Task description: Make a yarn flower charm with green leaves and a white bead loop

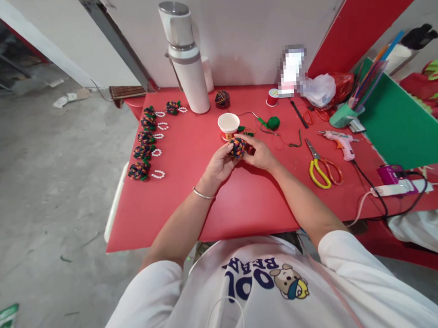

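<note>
Between my two hands is a multicoloured yarn flower (237, 148), held just in front of a small paper cup (229, 122). My left hand (219, 163), with a bangle at the wrist, grips its left side with the fingers closed. From the right, my right hand (260, 153) pinches the flower's other edge. Several similar yarn flowers (144, 151) with white bead loops (156, 152) line the table's left side. Behind the cup lie green yarn pieces (246, 131), a small green yarn ball (273, 123) and a crochet hook (255, 116).
On the red table (244, 207) stand a white thermos (191, 76), a dark yarn ball (222, 99) and a red thread spool (273, 97). Scissors (321, 170), a pink glue gun (342, 141) and a pen cup (344, 116) are at right, with cables trailing from a power strip (391, 189).
</note>
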A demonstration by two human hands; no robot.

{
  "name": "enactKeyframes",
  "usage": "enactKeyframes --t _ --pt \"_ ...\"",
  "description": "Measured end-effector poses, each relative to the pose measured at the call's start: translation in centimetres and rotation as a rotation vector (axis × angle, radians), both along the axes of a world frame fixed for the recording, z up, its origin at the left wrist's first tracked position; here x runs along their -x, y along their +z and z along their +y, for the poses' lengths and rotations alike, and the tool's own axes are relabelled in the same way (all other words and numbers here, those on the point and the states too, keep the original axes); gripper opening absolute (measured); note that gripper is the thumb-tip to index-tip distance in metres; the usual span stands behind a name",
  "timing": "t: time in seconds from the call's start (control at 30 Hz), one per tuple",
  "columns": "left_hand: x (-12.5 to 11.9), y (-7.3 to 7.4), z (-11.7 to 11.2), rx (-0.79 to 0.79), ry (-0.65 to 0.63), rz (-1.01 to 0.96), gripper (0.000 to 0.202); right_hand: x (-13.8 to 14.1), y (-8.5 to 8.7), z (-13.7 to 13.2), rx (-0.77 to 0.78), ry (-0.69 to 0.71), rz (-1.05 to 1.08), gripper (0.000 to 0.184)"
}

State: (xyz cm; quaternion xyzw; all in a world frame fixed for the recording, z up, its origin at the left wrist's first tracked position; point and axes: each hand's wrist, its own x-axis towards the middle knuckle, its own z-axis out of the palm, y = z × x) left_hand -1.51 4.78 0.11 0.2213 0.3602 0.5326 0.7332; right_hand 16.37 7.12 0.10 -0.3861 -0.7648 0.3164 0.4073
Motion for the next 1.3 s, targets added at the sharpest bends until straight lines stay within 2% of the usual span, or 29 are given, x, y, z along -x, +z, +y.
enactKeyframes --t 0.13,0.27,0.47,0.57,0.63,0.77,0.83,0.97,1.07,1.17,1.3 --pt "0.0 0.2 -0.2 -0.060 -0.009 0.102 0.022 -0.1 -0.9 0.7 0.173 -0.066 0.175 0.034" --pt "0.1 -0.1 -0.1 -0.121 0.079 0.201 0.027 -0.5 -1.2 1.3 0.179 -0.112 0.216 0.023" --pt "0.1 0.6 -0.2 -0.018 0.018 0.037 0.021 -0.3 -1.5 1.3 0.188 -0.008 0.129 0.020" --pt "-0.1 1.1 -0.4 0.064 0.039 -0.034 0.017 -0.9 -1.0 1.0 0.122 0.009 0.062 0.021" --pt "-0.3 1.4 -0.4 0.098 0.065 -0.070 0.016 -1.4 -0.5 1.0 0.058 -0.063 0.051 0.024" --pt "-0.4 1.4 -0.5 0.097 0.051 -0.104 0.017 -2.3 0.1 2.0 0.001 -0.425 -0.025 0.030" --pt "-0.5 1.2 -0.5 0.077 -0.001 -0.102 0.021 -2.2 0.4 2.8 0.027 -0.532 -0.159 0.030" --pt "-0.4 0.8 -0.4 0.038 -0.068 -0.108 0.031 -1.4 1.0 4.1 0.116 -0.545 -0.486 0.033" --pt "-0.2 0.4 -0.2 0.016 -0.067 -0.117 0.036 -1.1 1.1 5.0 0.156 -0.549 -0.581 0.026" --pt "0.0 0.3 -0.1 0.025 -0.066 -0.133 0.033 -1.9 0.7 5.9 0.158 -0.587 -0.464 0.017" --pt "0.0 0.3 0.0 0.071 -0.014 -0.184 0.026 -4.4 0.4 7.2 0.124 -0.685 -0.112 0.014"
